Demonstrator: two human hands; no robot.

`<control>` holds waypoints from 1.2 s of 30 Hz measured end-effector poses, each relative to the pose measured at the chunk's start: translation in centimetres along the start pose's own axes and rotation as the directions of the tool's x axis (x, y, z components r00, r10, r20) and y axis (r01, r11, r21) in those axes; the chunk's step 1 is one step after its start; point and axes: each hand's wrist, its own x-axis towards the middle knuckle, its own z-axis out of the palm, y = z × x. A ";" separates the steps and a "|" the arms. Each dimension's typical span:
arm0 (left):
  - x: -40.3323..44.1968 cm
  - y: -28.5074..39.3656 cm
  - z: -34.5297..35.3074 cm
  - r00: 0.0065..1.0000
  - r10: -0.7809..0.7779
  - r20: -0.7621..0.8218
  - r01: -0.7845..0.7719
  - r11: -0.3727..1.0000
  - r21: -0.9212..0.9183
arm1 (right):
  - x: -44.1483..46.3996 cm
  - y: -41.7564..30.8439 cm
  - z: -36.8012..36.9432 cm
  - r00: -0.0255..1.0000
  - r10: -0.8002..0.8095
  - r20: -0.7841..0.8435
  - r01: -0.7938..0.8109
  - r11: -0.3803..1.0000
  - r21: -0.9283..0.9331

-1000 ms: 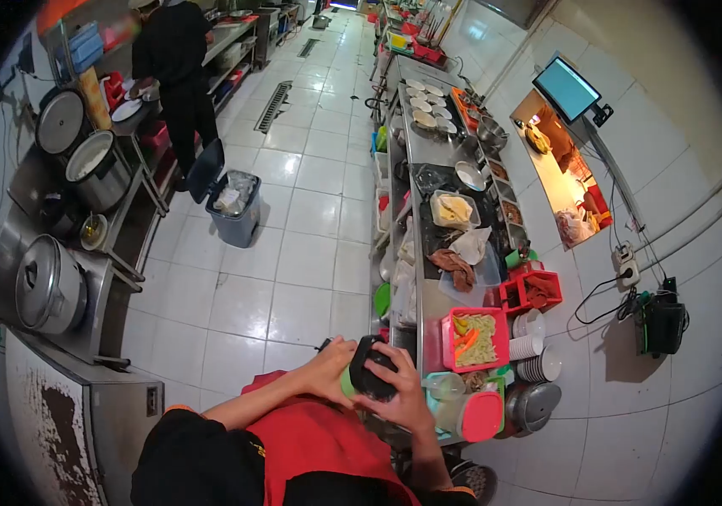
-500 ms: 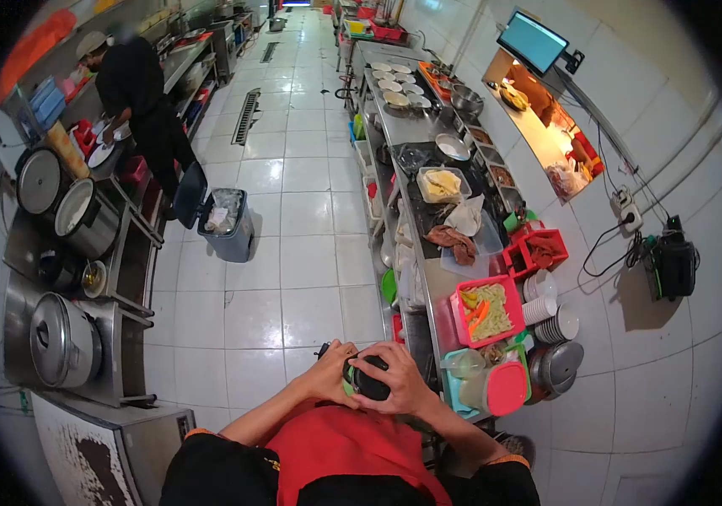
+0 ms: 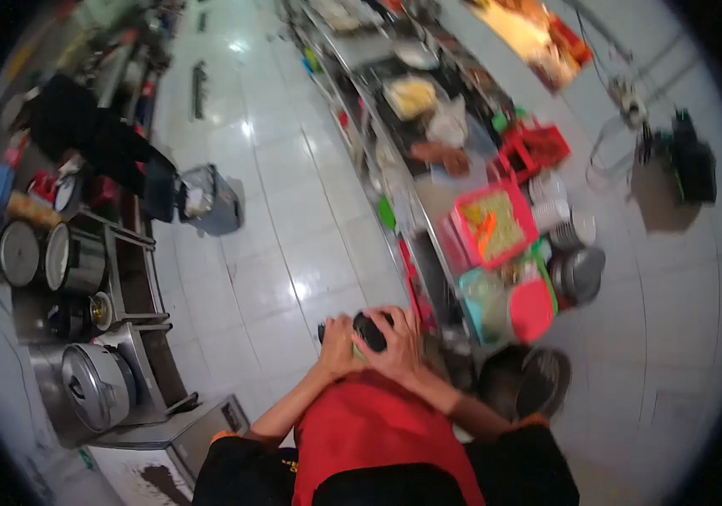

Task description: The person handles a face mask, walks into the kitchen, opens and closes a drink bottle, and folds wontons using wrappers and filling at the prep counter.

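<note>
In front of the red apron, both hands are closed on a black-topped container with a bit of green showing below the top. My left hand wraps its left side, where a small black part sticks out beyond the fingers. Over the black top lies my right hand, its fingers curled around it. Most of the container is hidden by the hands, and motion blur hides its exact kind.
To the right runs a steel counter with a pink bin of cut vegetables and a red-lidded container. Lidded pots stand at left. A grey trash bin with its lid raised is on the floor near a co-worker.
The view has tilted down and turned, so the counter and bins sit differently in it and the picture is blurred. Both hands keep hold of the black-topped container.
</note>
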 end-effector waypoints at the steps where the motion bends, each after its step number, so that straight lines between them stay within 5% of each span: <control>1: -0.4 -0.4 0.7 1.000 0.008 0.011 -0.008 1.000 -0.021 | -0.5 0.8 0.4 0.998 0.033 0.049 -0.036 0.998 0.056; 8: -0.9 -3.7 5.3 0.966 0.067 0.249 -0.021 0.983 -0.183 | -5.1 5.5 2.3 0.932 0.222 0.288 -0.262 0.959 0.107; 10: -1.8 -5.2 7.7 0.956 0.084 0.282 -0.038 0.985 -0.166 | -7.1 7.8 3.9 0.835 0.306 0.457 -0.428 0.883 0.192; 13: -1.3 -5.7 9.5 0.872 0.057 0.486 -0.026 0.997 -0.071 | -9.4 10.3 6.9 0.854 0.361 0.376 -0.444 0.881 0.163; 16: -2.3 -8.0 13.8 0.876 -0.002 0.482 0.003 1.000 -0.001 | -12.9 14.5 11.3 0.884 0.414 0.218 -0.452 0.876 0.169; 19: -3.8 -12.1 17.3 0.851 -0.214 0.479 0.135 0.972 0.194 | -16.0 18.9 15.2 0.766 0.638 0.072 -0.638 0.745 0.195; 23: -7.4 -17.0 17.5 0.805 -0.467 0.366 0.352 0.872 0.341 | -21.1 26.9 23.1 0.437 0.877 -0.199 -0.830 0.478 0.286; 24: -8.9 -18.5 17.2 0.782 -0.522 0.340 0.394 0.838 0.377 | -22.9 29.7 25.8 0.436 0.878 -0.197 -0.829 0.477 0.293; 26: -12.1 -20.6 15.5 0.747 -0.587 0.312 0.438 0.788 0.433 | -26.7 36.1 31.2 0.055 0.942 -0.331 -0.815 0.234 0.530; 27: -14.2 -22.0 14.6 0.722 -0.617 0.313 0.450 0.762 0.466 | -28.5 39.1 33.6 -0.103 0.946 -0.308 -0.699 0.152 0.699; 28: -16.3 -23.1 13.7 0.693 -0.648 0.315 0.460 0.734 0.499 | -27.2 39.9 33.3 -0.103 0.946 -0.306 -0.697 0.150 0.701; 30: -18.1 -23.2 10.6 0.609 -0.714 0.346 0.490 0.681 0.544 | -23.4 39.7 31.4 -0.462 0.886 0.039 -0.307 -0.201 0.930; 31: -19.4 -23.2 9.6 0.603 -0.717 0.349 0.486 0.677 0.552 | -23.3 40.8 31.9 -0.502 0.861 0.086 -0.184 -0.203 0.962; 36: -25.7 -25.4 6.6 0.637 -0.744 0.201 0.550 0.622 0.557 | -24.4 45.9 36.1 -0.589 0.808 -0.027 -0.096 -0.037 0.995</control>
